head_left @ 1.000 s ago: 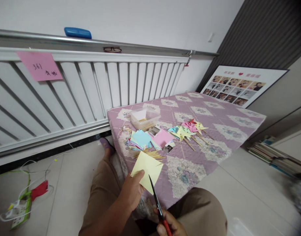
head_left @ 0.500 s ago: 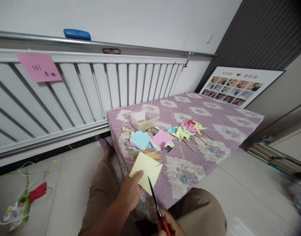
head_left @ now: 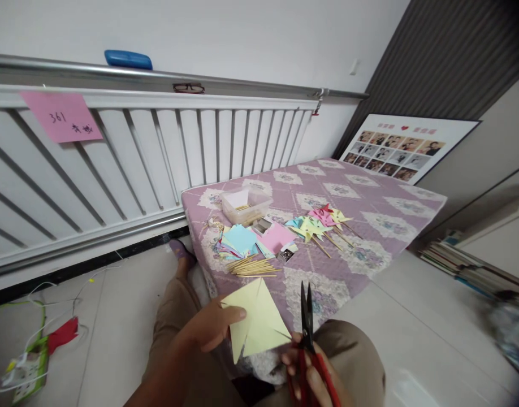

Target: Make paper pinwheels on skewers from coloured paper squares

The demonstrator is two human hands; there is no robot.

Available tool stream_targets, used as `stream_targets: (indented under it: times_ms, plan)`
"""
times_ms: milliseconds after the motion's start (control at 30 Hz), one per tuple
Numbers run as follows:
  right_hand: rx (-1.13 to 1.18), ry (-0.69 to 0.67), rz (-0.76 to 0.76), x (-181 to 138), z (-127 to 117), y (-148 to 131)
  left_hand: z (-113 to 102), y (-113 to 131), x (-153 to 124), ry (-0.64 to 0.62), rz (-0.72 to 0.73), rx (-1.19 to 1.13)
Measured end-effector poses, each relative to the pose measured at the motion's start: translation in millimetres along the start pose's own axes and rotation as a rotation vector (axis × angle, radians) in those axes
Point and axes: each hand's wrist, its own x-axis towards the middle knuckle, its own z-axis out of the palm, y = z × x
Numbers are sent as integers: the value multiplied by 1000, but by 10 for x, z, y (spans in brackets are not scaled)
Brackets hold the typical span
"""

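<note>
A square of pale yellow paper [head_left: 259,322] is pinched in my left hand [head_left: 215,327], thumb on top; slits run inward from its corners. My right hand [head_left: 312,376] is wrapped round the red handles of a pair of scissors [head_left: 307,316]. Their dark blades point up and stand slightly apart, just right of the paper. Beyond the paper lie a bundle of thin wooden sticks [head_left: 253,265], a stack of coloured paper squares [head_left: 240,240] and a pink sheet [head_left: 275,237]. Several finished paper pinwheels [head_left: 312,226] on sticks rest further right.
A floral purple cloth [head_left: 348,198] covers the table. On it stand a clear plastic box [head_left: 246,206] with sticks and a small packet of metallic bits [head_left: 287,255]. Behind runs a white radiator [head_left: 166,147]. A power strip [head_left: 33,367] with cables lies on the floor at left.
The scissors have come out of the paper and moved right, their blades now parted. The yellow paper has been turned and lowered in my left hand, and slits show at more corners.
</note>
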Motion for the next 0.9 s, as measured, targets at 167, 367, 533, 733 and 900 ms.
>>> stream_targets:
  times_ms: [167, 367, 533, 733, 900]
  plan:
    - [56, -4, 40, 5, 256, -265, 42, 18, -76, -115, -35, 299]
    - [20, -21, 86, 25, 441, -418, 45, -116, -52, -170, -98, 295]
    - [129, 135, 6, 75, 500, -254, 116, -274, 44, -126, -19, -56]
    - [203, 273, -87, 137, 577, -203, 424, -211, -12, -151, 93, -125]
    - [93, 302, -166, 178, 530, -208, 444, -467, 22, -31, 120, -155]
